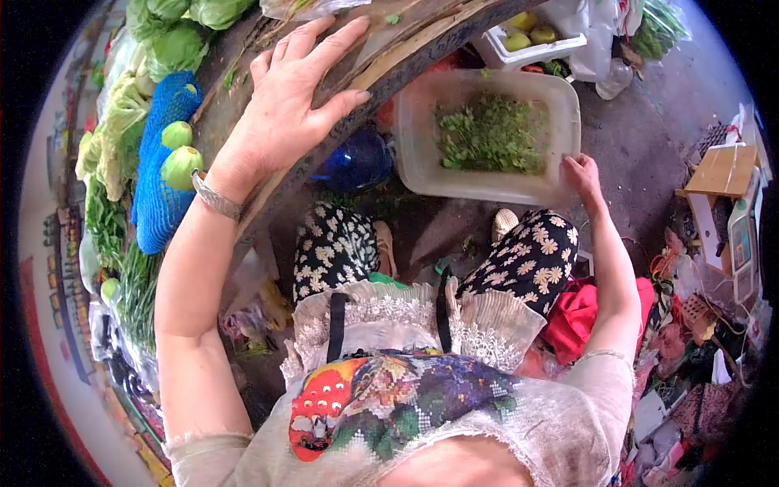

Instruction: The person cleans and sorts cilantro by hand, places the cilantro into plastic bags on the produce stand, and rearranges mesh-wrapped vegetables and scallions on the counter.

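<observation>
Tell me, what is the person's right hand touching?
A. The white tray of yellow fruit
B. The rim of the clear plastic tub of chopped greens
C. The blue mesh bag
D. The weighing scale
B: the right hand grips the near corner of the plastic tub holding chopped greens, while the left hand lies flat on the wooden board.

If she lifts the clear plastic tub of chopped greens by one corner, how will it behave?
The plastic tub looks thin-walled, so it would probably flex. It holds only a shallow layer of greens, so it is likely light. The right hand grips one corner only, so it may tilt and the loose greens slide.
</observation>
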The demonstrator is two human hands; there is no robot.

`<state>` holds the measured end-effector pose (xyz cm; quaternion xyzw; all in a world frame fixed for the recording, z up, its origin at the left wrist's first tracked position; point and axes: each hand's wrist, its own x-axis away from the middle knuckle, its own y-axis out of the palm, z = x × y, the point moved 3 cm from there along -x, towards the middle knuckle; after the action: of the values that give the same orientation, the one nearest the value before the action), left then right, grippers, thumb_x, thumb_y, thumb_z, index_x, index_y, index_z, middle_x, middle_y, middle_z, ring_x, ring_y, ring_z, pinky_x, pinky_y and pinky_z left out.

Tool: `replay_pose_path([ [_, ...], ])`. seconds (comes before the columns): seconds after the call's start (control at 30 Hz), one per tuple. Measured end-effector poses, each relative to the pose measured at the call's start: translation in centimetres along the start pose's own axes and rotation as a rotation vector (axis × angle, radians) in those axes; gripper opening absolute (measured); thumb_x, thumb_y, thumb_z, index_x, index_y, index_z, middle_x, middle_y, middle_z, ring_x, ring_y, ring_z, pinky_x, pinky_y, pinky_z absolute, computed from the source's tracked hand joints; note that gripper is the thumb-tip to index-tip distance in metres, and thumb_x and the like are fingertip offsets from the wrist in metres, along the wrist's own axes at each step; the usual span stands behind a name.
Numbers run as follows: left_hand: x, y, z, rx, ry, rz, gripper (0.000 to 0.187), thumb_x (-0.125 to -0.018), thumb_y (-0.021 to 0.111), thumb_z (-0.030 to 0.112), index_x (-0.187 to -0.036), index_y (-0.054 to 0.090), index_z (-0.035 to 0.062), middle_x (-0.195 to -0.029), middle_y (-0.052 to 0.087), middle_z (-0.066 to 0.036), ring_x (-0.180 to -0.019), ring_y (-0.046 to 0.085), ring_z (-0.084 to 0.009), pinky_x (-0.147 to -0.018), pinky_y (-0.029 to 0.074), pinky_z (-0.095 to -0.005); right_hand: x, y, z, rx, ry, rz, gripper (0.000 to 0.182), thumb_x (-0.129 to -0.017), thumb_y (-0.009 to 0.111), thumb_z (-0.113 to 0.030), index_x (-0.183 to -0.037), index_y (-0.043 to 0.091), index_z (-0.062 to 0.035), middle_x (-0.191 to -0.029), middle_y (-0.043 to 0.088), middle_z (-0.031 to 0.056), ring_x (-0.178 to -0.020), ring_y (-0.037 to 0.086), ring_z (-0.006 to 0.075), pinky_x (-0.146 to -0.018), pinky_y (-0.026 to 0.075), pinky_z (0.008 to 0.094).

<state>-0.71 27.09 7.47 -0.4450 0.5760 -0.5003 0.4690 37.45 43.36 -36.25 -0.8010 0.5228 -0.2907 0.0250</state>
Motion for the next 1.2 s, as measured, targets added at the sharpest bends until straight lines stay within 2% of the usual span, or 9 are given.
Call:
replay_pose_path([
  [0.03,0.0,0.0,0.0,0.002,0.000,-0.002,0.065,-0.086,0.060,0.037,-0.144,0.038,0.0196,-0.142,0.039,-0.017,-0.132,0.035,-0.0337,-0.110,0.019,-0.0439,0.6,1.5,-0.8,-0.111,-0.031,-0.007,0.036,-0.081,0.064,-0.032,-0.084,0.068,0.0038,-0.068,0.063,0.0040,-0.058,0.055,0.0114,-0.055,0.045,0.0289],
  [0.3,-0.3,-0.1,0.7,-0.010,-0.005,-0.001,0.065,-0.085,0.063,0.033,-0.144,0.039,0.0185,-0.141,0.040,-0.017,-0.131,0.036,-0.0328,-0.110,0.019,-0.0440,1.0,9.0,-7.4,-0.444,0.119,-0.110,0.036,-0.085,0.063,-0.032,-0.094,0.063,0.0027,-0.074,0.060,0.0050,-0.056,0.053,0.0149,-0.050,0.045,0.0301],
  [0.5,-0.4,0.0,0.9,0.019,-0.016,-0.002,0.064,-0.085,0.063,0.033,-0.143,0.040,0.0181,-0.141,0.041,-0.017,-0.132,0.036,-0.0327,-0.110,0.019,-0.0433,-0.4,17.2,-11.6,-0.530,0.252,-0.127,0.036,-0.088,0.060,-0.022,-0.110,0.058,0.0070,-0.096,0.066,0.0130,-0.083,0.067,0.0232,-0.069,0.058,0.0355],
  [0.57,-0.5,0.0,1.1,0.020,-0.018,-0.007,0.065,-0.085,0.063,0.033,-0.143,0.040,0.0179,-0.141,0.041,-0.017,-0.132,0.035,-0.0326,-0.110,0.019,-0.0431,0.3,19.0,-15.2,-0.574,0.250,-0.174,0.036,-0.088,0.061,-0.020,-0.107,0.057,0.0099,-0.100,0.064,0.0151,-0.083,0.067,0.0248,-0.064,0.058,0.0344],
  [0.67,-0.8,-0.3,1.5,0.027,-0.022,-0.015,0.065,-0.084,0.063,0.032,-0.143,0.040,0.0173,-0.141,0.040,-0.017,-0.133,0.035,-0.0325,-0.110,0.020,-0.0430,-8.6,27.8,-9.8,-0.437,0.241,-0.125,0.027,-0.090,0.063,-0.022,-0.100,0.060,0.0024,-0.078,0.062,0.0084,-0.056,0.058,0.0238,-0.057,0.056,0.0372],
  [0.83,-1.3,-0.1,2.1,0.085,-0.012,0.018,0.064,-0.081,0.067,0.029,-0.139,0.044,0.0178,-0.137,0.042,-0.020,-0.128,0.039,-0.0332,-0.108,0.022,-0.0458,-7.6,31.3,-10.0,-0.812,0.447,-0.037,0.020,-0.090,0.063,-0.023,-0.082,0.054,-0.0063,-0.062,0.046,0.0030,-0.051,0.050,0.0237,-0.042,0.042,0.0398],
  [0.9,-1.4,0.0,2.2,0.078,-0.013,0.017,0.064,-0.081,0.067,0.029,-0.139,0.044,0.0178,-0.137,0.042,-0.020,-0.128,0.038,-0.0332,-0.108,0.022,-0.0458,-6.8,32.6,-8.6,-0.828,0.453,-0.070,0.028,-0.090,0.063,-0.027,-0.102,0.064,-0.0024,-0.096,0.066,0.0101,-0.074,0.061,0.0236,-0.058,0.045,0.0414],
  [0.93,-1.4,0.1,2.3,0.077,-0.018,0.017,0.064,-0.081,0.068,0.028,-0.139,0.044,0.0178,-0.137,0.042,-0.020,-0.128,0.038,-0.0333,-0.108,0.022,-0.0458,-10.4,37.7,-4.4,-1.124,0.434,-0.188,0.027,-0.091,0.059,-0.027,-0.105,0.064,-0.0047,-0.097,0.065,0.0087,-0.077,0.060,0.0231,-0.060,0.045,0.0411],
  [1.2,-1.0,-0.4,2.0,0.062,-0.031,-0.023,0.067,-0.083,0.065,0.033,-0.143,0.040,0.0163,-0.142,0.038,-0.018,-0.132,0.034,-0.0339,-0.110,0.021,-0.0439,-4.9,31.1,-7.7,-0.789,0.593,-0.117,0.015,-0.089,0.059,-0.023,-0.094,0.061,-0.0089,-0.071,0.058,0.0093,-0.046,0.053,0.0279,-0.038,0.037,0.0414],
])
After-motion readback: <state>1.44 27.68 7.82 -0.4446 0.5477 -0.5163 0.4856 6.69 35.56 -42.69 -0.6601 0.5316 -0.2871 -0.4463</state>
